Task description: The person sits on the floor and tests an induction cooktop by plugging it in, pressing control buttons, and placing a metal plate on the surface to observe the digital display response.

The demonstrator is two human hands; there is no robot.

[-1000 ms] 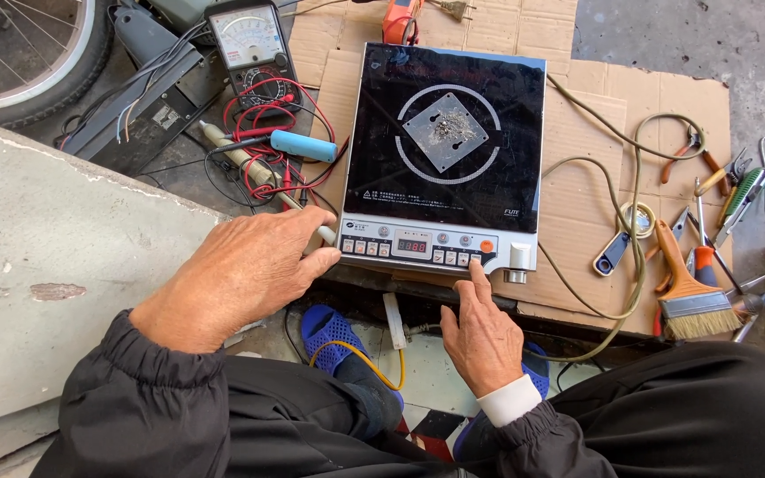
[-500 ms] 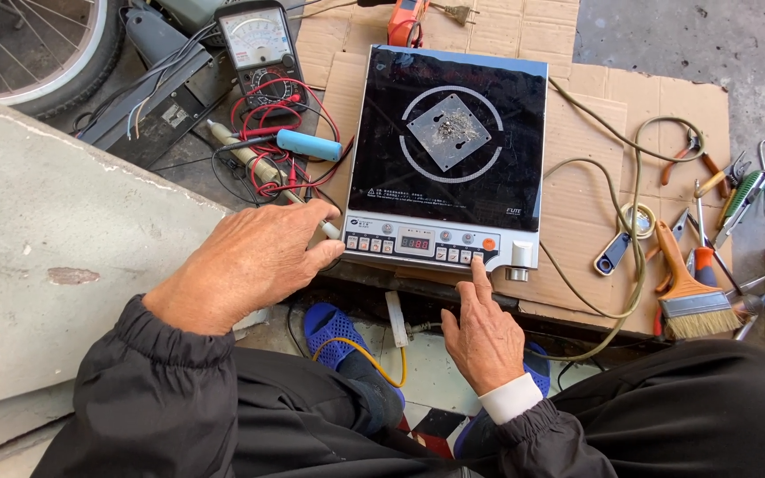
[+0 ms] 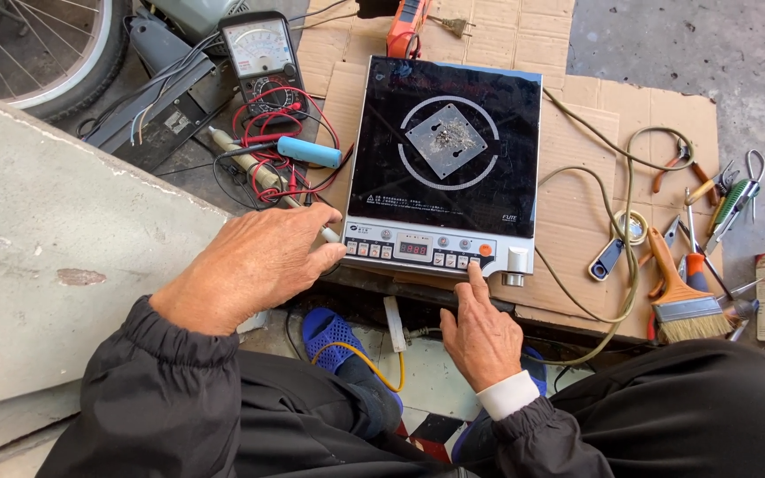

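A black-topped induction cooker (image 3: 453, 150) with a silver button panel lies on brown cardboard (image 3: 577, 204). A small square metal plate (image 3: 446, 140) rests on its cooking ring. My right hand (image 3: 482, 329) has its index finger stretched out, touching a button near the right end of the panel; the other fingers are curled. My left hand (image 3: 254, 265) rests palm down at the cooker's front left corner, its fingers wrapped over a thin white probe tip. The panel's small red display is lit.
An analogue multimeter (image 3: 260, 55) with red and black leads and a blue-handled tool (image 3: 310, 151) lie to the left. Pliers, screwdrivers, a tape roll and a paintbrush (image 3: 679, 292) sit at right. A bicycle wheel (image 3: 42, 49) is at top left, a concrete slab (image 3: 55, 257) at left.
Both hands have stayed where they were on the cooker; only the camera view has shifted slightly.
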